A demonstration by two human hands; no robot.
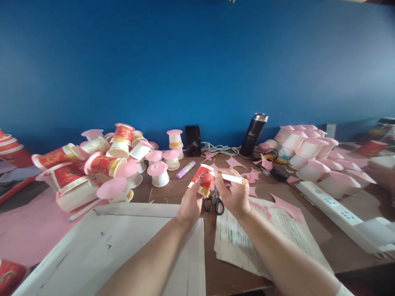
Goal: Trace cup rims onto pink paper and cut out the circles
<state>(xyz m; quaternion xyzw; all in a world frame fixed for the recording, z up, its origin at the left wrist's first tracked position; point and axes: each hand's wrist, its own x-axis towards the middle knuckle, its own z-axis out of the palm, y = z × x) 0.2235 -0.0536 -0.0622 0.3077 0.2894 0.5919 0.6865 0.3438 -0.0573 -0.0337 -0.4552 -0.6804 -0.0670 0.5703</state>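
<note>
My left hand [190, 202] is closed around a red paper cup [205, 177] with a white rim and gold print, held tilted over the table. Close beside it, my right hand [232, 193] grips a slim white tube [230, 178] with an orange end, which looks like a glue stick or marker. Below and between both hands lie scissors [214, 204] with black handles. A purple glue stick [185, 169] rests on the table left of the cup. Pink paper scraps [235, 162] are scattered behind and right of my right hand.
Paper cups with pink discs [105, 164] are heaped at left; more pink-topped cups [311, 150] stand at right. A phone [193, 141] and black flask [254, 134] stand by the wall. A white board [138, 246], papers [277, 238] and power strip [331, 211] lie nearer. Another person's hand [382, 176] is at far right.
</note>
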